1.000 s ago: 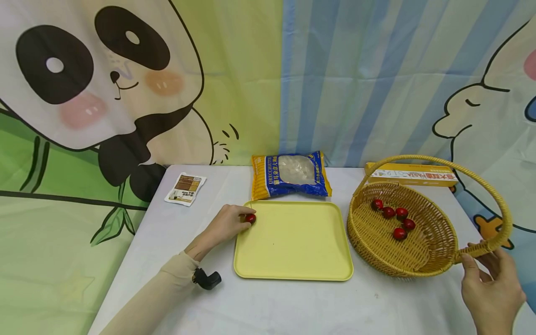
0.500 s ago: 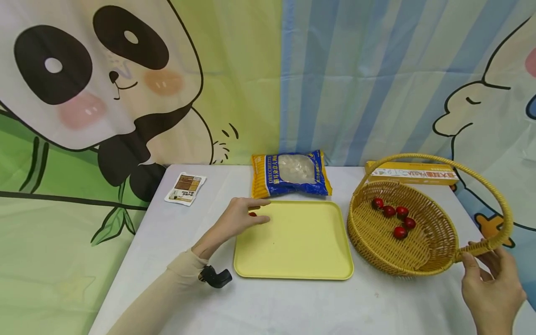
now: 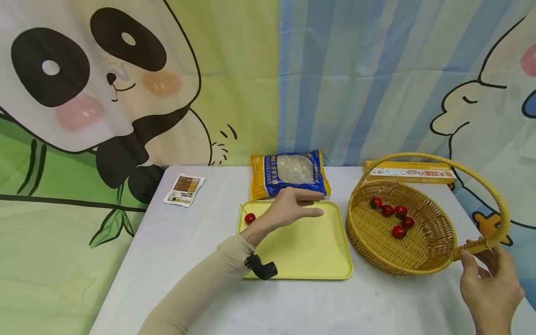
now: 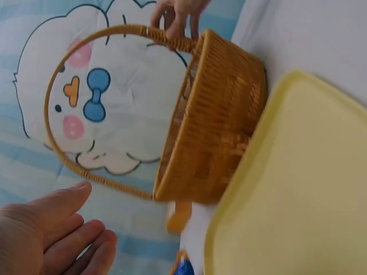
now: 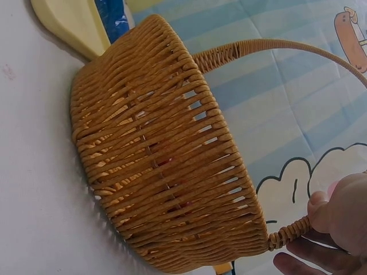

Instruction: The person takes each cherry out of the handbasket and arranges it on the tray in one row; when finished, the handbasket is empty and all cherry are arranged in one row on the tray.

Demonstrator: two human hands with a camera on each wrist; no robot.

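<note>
A red cherry [image 3: 250,218] with a stem lies at the upper left of the yellow tray [image 3: 311,251]. My left hand [image 3: 289,207] is over the tray's upper part, thumb and fingers apart and nothing between them; the left wrist view also shows this hand [image 4: 57,240] holding nothing. To the right, my right hand [image 3: 492,281] grips the base of the handle of a wicker basket [image 3: 363,244]. Several cherries [image 3: 399,211] lie inside the basket. In the right wrist view, the thumb and fingers of the right hand [image 5: 344,217] are around the handle base.
Behind the tray lies a blue and yellow bag of orecchiette pasta [image 3: 295,174]. A small printed packet [image 3: 184,190] is at the back left of the white table [image 3: 201,302]. Beyond the basket lies a long yellow pasta box [image 3: 412,172]. A cartoon curtain [image 3: 234,83] hangs behind.
My left hand has let go of the cherry at the tray's upper left and moved right across the tray. The right hand keeps its hold on the basket handle.
</note>
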